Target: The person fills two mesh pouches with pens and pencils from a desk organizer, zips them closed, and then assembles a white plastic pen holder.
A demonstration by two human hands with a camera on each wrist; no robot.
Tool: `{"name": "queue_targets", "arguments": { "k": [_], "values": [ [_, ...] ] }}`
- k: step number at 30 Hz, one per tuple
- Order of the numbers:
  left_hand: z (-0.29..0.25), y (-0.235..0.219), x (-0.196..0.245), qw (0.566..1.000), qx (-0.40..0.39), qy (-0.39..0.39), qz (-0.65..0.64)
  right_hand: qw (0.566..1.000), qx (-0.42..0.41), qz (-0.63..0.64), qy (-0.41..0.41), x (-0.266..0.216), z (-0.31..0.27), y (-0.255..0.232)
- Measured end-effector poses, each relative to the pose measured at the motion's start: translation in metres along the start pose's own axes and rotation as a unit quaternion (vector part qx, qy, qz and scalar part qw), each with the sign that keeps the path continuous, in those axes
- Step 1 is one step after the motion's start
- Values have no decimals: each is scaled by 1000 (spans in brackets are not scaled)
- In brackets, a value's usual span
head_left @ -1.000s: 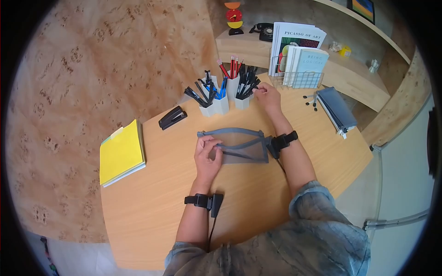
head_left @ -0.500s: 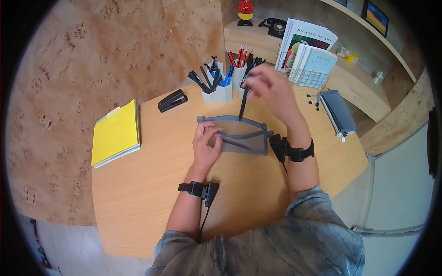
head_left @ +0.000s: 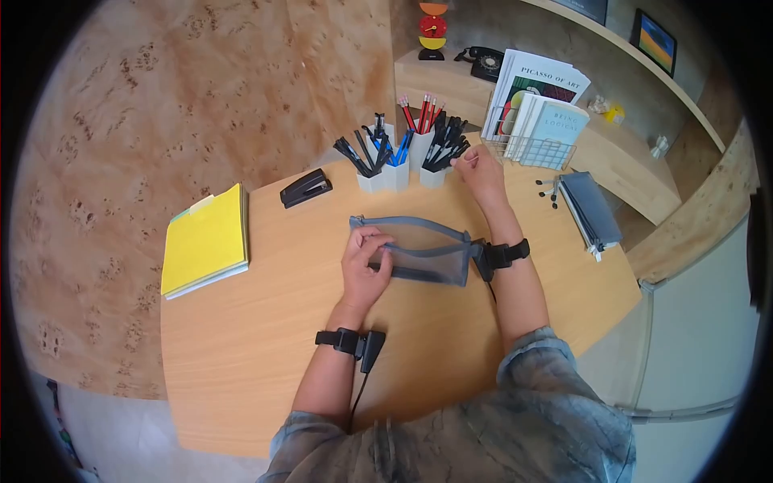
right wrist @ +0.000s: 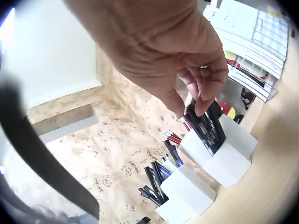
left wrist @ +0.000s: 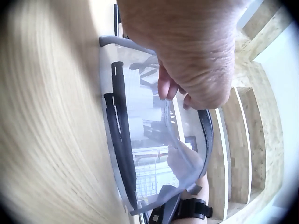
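Note:
My left hand [head_left: 366,270] pinches the edge of a grey mesh zip pouch [head_left: 435,262] near its left end, and the mouth gapes. Through the mesh, in the left wrist view, two black pens [left wrist: 122,126] lie along the pouch's bottom. My right hand [head_left: 483,177] is at the rightmost white pen holder [head_left: 432,177]. In the right wrist view, its thumb and forefinger pinch at the top of the black pens [right wrist: 210,133] standing there. The palm of the left hand is partly hidden by its wrist in the left wrist view.
More white holders [head_left: 382,179] carry black and blue pens and red pencils [head_left: 423,117]. A stapler [head_left: 306,188] and yellow folder [head_left: 208,241] lie left. Rightward are a wire rack [head_left: 535,151] of books, another grey pouch [head_left: 592,208] and small black clips [head_left: 549,193].
My right hand went from the pen holder to over the pouch with a black pen, and is now back at the holder without that pen. My left hand keeps hold of the pouch edge.

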State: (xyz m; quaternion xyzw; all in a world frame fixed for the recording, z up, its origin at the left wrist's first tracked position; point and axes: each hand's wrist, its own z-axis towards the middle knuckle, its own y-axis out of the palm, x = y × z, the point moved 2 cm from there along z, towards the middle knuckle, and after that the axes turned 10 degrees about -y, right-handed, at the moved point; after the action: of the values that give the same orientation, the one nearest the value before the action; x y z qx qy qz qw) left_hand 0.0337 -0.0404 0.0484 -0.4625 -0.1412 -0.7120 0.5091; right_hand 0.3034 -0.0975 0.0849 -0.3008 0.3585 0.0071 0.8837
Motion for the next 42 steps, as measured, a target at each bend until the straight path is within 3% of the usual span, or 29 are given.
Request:
{"name": "queue_targets", "arguments": {
  "k": [3, 9, 12, 15, 19, 22, 25, 28, 31, 34, 37, 40, 42],
  "values": [
    [-1, 0, -1, 1000, -4, -3, -2, 994, -49, 97, 29, 9, -1, 10],
    [-1, -1, -1, 1000, 1, 3, 1, 995, 82, 47, -39, -10, 3, -3],
    [-2, 0, -3, 1000, -2, -3, 0, 983, 105, 145, -51, -58, 1, -37],
    [-1, -1, -3, 1000, -1, -2, -1, 938, 35, 341, -51, -97, -9, -51],
    [-3, 0, -2, 1000, 0, -21, -17, 943, -138, 285, -102, -130, -32, -47],
    [-2, -1, -1, 1000, 0, -9, -10, 913, -304, 237, -131, -137, -47, -36],
    [-1, -2, 1, 1000, 4, 10, 5, 878, -440, 158, -104, -131, -55, -23],
    [-1, -3, 1, 1000, 8, 21, 3, 879, -436, 168, -98, -130, -55, -19],
    [-2, -4, 0, 1000, 1, -1, -19, 931, -261, 240, -83, -139, -47, -38],
    [-2, -3, -2, 1000, 1, 3, 9, 935, -139, 309, -104, -151, -47, -57],
    [-1, -3, 1, 999, 14, 28, 25, 927, -190, 301, -119, -154, -53, -52],
    [0, -3, 0, 999, 15, 27, 21, 943, -131, 247, -181, -165, -58, -57],
    [1, -4, -1, 1000, 6, 8, 12, 929, -81, 304, -194, -174, -64, -66]
  ]
}}
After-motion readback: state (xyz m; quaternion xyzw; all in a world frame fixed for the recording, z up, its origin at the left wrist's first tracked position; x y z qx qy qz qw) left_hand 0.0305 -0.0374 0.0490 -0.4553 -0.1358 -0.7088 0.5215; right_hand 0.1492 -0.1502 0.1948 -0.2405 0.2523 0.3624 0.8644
